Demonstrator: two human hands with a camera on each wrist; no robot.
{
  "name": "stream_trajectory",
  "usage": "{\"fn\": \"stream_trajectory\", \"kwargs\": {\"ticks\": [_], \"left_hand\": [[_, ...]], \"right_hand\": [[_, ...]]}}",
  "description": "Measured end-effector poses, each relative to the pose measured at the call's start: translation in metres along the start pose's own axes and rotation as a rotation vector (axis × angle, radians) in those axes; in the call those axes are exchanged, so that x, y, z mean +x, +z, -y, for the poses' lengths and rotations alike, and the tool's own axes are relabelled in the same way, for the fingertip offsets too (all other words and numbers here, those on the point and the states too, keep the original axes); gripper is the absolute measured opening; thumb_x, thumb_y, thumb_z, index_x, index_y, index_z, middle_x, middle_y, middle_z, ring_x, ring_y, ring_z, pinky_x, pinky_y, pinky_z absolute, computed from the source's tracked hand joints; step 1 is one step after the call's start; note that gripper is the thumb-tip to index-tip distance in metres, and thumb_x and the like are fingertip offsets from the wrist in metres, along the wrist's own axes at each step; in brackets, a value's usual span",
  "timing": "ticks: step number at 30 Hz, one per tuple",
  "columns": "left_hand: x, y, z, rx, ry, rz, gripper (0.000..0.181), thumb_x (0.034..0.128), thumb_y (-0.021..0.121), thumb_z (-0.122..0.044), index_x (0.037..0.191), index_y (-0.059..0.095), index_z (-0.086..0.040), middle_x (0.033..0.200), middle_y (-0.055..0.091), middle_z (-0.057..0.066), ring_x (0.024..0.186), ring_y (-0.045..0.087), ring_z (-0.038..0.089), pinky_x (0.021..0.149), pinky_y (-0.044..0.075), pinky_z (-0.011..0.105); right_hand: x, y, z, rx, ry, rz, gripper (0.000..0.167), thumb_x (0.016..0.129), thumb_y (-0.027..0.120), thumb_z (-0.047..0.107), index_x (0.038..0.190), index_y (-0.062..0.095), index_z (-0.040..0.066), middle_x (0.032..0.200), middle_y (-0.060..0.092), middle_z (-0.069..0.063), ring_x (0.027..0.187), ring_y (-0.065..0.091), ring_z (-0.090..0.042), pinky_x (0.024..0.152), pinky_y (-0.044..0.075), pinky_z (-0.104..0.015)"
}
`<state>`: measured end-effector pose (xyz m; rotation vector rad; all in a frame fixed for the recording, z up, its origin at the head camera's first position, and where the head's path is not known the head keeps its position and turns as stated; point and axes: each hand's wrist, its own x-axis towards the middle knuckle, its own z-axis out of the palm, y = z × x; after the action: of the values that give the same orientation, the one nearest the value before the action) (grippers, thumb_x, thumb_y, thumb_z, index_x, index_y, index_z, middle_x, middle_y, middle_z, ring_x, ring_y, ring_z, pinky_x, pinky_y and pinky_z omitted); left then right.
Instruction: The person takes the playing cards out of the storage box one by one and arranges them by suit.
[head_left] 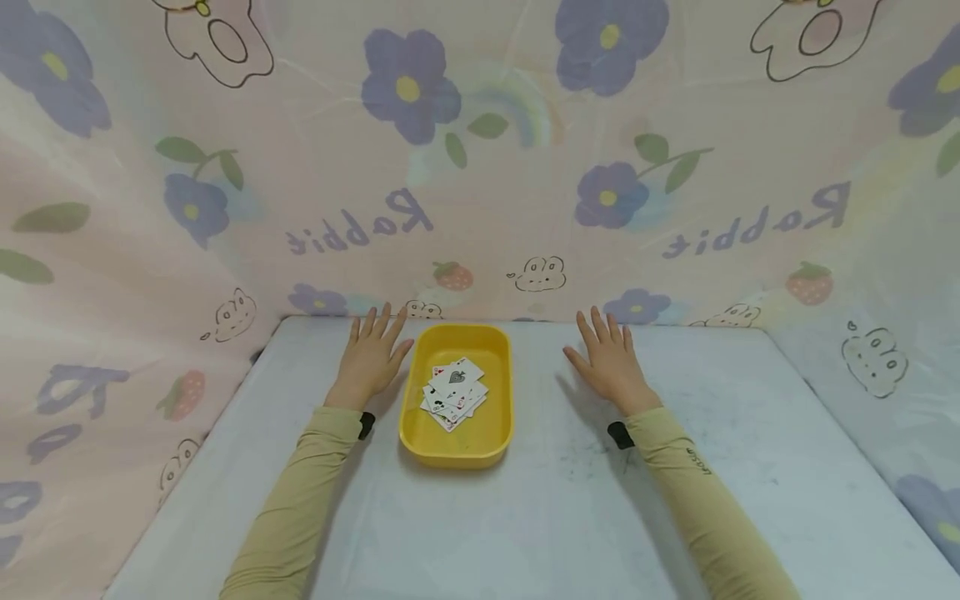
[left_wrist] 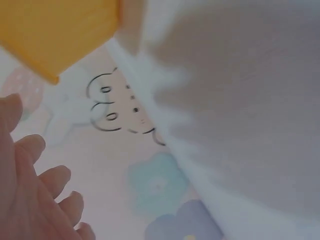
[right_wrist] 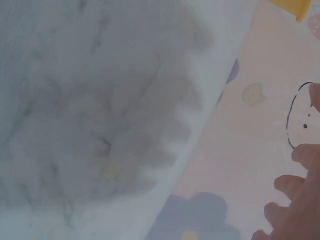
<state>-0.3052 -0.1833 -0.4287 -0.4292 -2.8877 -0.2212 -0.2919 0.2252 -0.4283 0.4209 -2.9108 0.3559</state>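
Note:
A yellow rectangular tray stands on the white table, left of the middle. Inside it lies a loose pile of playing cards, face up, with an ace of spades on top. To the tray's left my left hand hovers with fingers spread, its thumb close to the rim. My right hand is held out farther off, on the tray's right, fingers spread and holding nothing. Both wrist views show the fingers apart from the table, with hand shadows on it; the left wrist view also catches the tray's corner.
The white tabletop ends at a patterned curtain with flowers and rabbits, which hangs behind it and on both sides. Dark smudges mark the table near the right wrist. Each wrist bears a black band.

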Motion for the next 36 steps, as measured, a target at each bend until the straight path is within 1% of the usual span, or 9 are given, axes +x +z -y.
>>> {"fn": "stream_trajectory", "kwargs": {"ticks": [5,8,14,17,20,24,29,32,36], "left_hand": [[-0.001,-0.013,-0.001,-0.016,0.017,-0.014,0.066,0.1017,0.042,-0.040,0.154,0.011,-0.017,0.156,0.014,0.020,0.141,0.007,0.042,0.112,0.000,0.055],[-0.004,-0.026,-0.003,-0.082,0.019,0.006,0.069,0.1005,0.047,-0.038,0.154,0.009,-0.016,0.155,0.016,0.022,0.140,0.012,0.044,0.112,0.003,0.057],[-0.010,-0.053,-0.013,-0.381,0.014,0.059,0.074,0.0978,0.050,-0.044,0.154,0.011,-0.017,0.157,0.014,0.015,0.141,0.017,0.037,0.112,0.016,0.054],[-0.013,-0.064,-0.018,-0.518,0.027,0.081,0.073,0.0964,0.051,-0.047,0.154,0.016,-0.019,0.156,0.020,0.012,0.140,0.022,0.035,0.111,0.021,0.053],[-0.017,-0.074,-0.021,-0.656,0.038,0.115,0.071,0.0955,0.053,-0.047,0.153,0.022,-0.019,0.154,0.025,0.010,0.138,0.027,0.034,0.109,0.026,0.051],[-0.020,-0.084,-0.026,-0.826,0.037,0.159,0.067,0.0954,0.057,-0.042,0.150,0.029,-0.016,0.152,0.031,0.011,0.136,0.033,0.033,0.106,0.032,0.050],[-0.023,-0.095,-0.028,-1.010,-0.006,0.222,0.060,0.0966,0.057,-0.036,0.148,0.034,-0.018,0.148,0.037,0.010,0.132,0.039,0.031,0.102,0.039,0.045],[-0.024,-0.100,-0.027,-1.166,-0.034,0.275,0.057,0.0979,0.056,-0.032,0.148,0.034,-0.016,0.148,0.036,0.011,0.132,0.039,0.029,0.101,0.041,0.040],[-0.027,-0.103,-0.024,-1.324,-0.071,0.320,0.055,0.0994,0.054,-0.028,0.148,0.033,-0.010,0.149,0.033,0.014,0.132,0.040,0.032,0.101,0.041,0.042]], "right_hand": [[0.001,-0.006,0.004,-0.013,-0.053,-0.047,0.074,0.098,0.050,0.044,0.153,0.016,0.008,0.155,0.013,-0.023,0.141,0.007,-0.043,0.110,0.008,-0.060],[0.001,-0.011,0.008,-0.020,-0.095,-0.087,0.074,0.096,0.057,0.039,0.151,0.021,0.006,0.150,0.025,-0.025,0.138,0.017,-0.044,0.109,0.014,-0.060],[-0.003,-0.033,0.023,-0.022,-0.173,-0.158,0.063,0.092,0.064,0.029,0.142,0.040,0.000,0.133,0.048,-0.025,0.117,0.048,-0.042,0.098,0.038,-0.056],[-0.005,-0.043,0.032,0.009,-0.174,-0.159,0.057,0.092,0.064,0.029,0.138,0.045,0.001,0.130,0.051,-0.022,0.110,0.055,-0.039,0.090,0.045,-0.053],[-0.009,-0.052,0.044,0.065,-0.160,-0.144,0.053,0.093,0.062,0.031,0.136,0.048,0.003,0.131,0.052,-0.019,0.111,0.055,-0.036,0.088,0.047,-0.052],[-0.013,-0.064,0.059,0.197,-0.127,-0.098,0.051,0.095,0.059,0.034,0.136,0.049,0.006,0.133,0.051,-0.015,0.114,0.054,-0.034,0.088,0.047,-0.052],[-0.013,-0.075,0.075,0.488,-0.088,-0.032,0.052,0.097,0.057,0.033,0.140,0.043,0.008,0.131,0.053,-0.016,0.115,0.054,-0.034,0.093,0.046,-0.050],[-0.012,-0.081,0.085,0.644,-0.039,0.004,0.052,0.097,0.056,0.034,0.141,0.042,0.010,0.129,0.055,-0.014,0.113,0.055,-0.033,0.092,0.047,-0.048],[-0.007,-0.085,0.096,0.853,0.000,0.101,0.051,0.099,0.053,0.031,0.143,0.039,0.008,0.131,0.053,-0.016,0.113,0.055,-0.032,0.093,0.047,-0.046]]}}
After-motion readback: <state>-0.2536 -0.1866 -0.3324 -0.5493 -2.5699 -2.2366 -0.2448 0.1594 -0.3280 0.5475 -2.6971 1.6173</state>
